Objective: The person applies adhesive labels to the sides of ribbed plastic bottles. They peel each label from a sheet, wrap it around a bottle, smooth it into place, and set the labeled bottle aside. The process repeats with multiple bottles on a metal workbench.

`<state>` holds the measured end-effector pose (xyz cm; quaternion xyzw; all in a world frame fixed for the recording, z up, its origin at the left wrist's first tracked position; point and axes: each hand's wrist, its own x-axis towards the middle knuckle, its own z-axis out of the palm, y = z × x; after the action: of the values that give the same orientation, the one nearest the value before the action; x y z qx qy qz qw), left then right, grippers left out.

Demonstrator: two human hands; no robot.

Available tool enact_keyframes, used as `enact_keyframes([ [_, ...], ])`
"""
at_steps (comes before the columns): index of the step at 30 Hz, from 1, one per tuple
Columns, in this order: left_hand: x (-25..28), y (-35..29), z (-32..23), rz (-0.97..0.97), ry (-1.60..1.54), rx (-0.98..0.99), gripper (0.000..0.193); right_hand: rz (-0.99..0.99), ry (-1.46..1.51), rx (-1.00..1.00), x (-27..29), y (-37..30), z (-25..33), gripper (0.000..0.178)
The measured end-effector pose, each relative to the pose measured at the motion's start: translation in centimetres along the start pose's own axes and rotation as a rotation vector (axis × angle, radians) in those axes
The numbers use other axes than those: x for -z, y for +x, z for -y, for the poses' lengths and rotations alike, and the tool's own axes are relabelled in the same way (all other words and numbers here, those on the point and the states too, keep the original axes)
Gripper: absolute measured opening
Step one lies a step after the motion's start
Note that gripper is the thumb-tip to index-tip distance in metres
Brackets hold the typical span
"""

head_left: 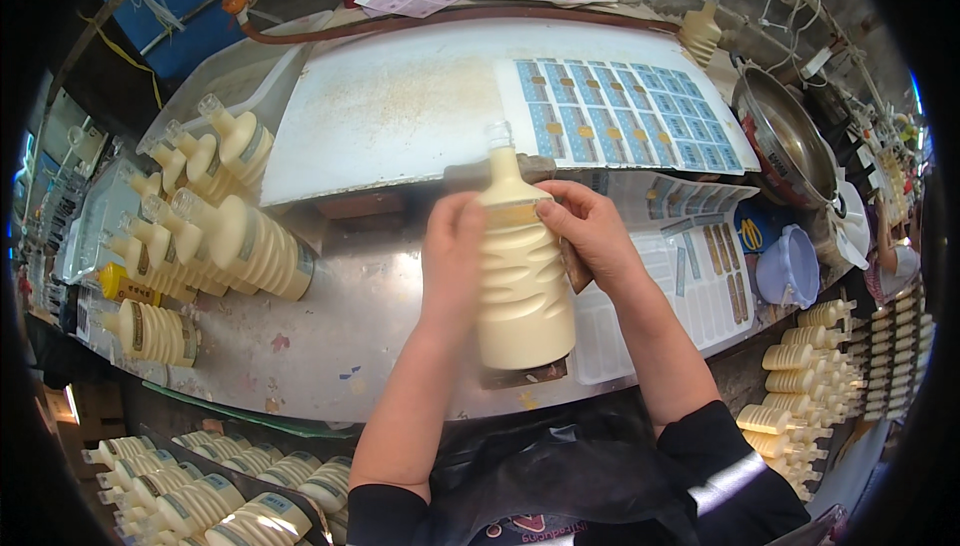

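Note:
A cream-coloured bottle [525, 291] with wavy ribs and a clear glass neck stands upright in front of me. It rests on a dark brown block [527, 376] at the near side of the metal table. Round the bottle's upper right side my right hand [592, 231] is closed, its thumb pressed on a pale band [514, 214] below the shoulder. A brown flat piece [577, 269] shows under that palm; whether the hand holds it is unclear. My left hand [452, 246] lies against the bottle's left side, its fingers smeared by motion.
Similar bottles [240, 236] crowd the metal table [370, 316] at left; more lie in trays [240, 491] below and at right [795, 386]. A sheet of blue labels [630, 111] covers part of the white board [400, 96]. A lilac bucket [788, 266] and metal pan [790, 126] stand right.

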<state>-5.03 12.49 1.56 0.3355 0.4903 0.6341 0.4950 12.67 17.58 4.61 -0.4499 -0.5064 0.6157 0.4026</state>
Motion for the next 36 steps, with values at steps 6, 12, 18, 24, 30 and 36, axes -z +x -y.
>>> enact_keyframes([
  [6,-0.1,0.0,-0.9,0.022,-0.079,0.054,0.039,-0.005,-0.023,0.004,0.2,0.2,-0.2,0.043],
  [12,-0.3,0.4,-0.3,0.002,0.233,0.024,0.043,0.026,-0.059,-0.029,0.4,0.1,0.0,0.038],
  [18,-0.3,0.3,-0.2,0.03,0.206,0.003,0.036,-0.002,-0.04,0.011,0.1,0.1,-0.3,0.043],
  [24,-0.2,0.6,0.6,0.026,0.158,0.005,0.037,0.0,-0.114,0.011,0.3,0.0,-0.1,0.037],
  [30,-0.7,0.2,-0.3,-0.014,0.041,0.11,0.033,-0.069,0.143,-0.016,1.8,-0.2,3.7,0.028],
  [36,-1.0,-1.0,-2.0,0.042,-0.016,0.049,0.031,-0.159,-0.612,0.548,-5.2,-3.3,4.9,0.032],
])
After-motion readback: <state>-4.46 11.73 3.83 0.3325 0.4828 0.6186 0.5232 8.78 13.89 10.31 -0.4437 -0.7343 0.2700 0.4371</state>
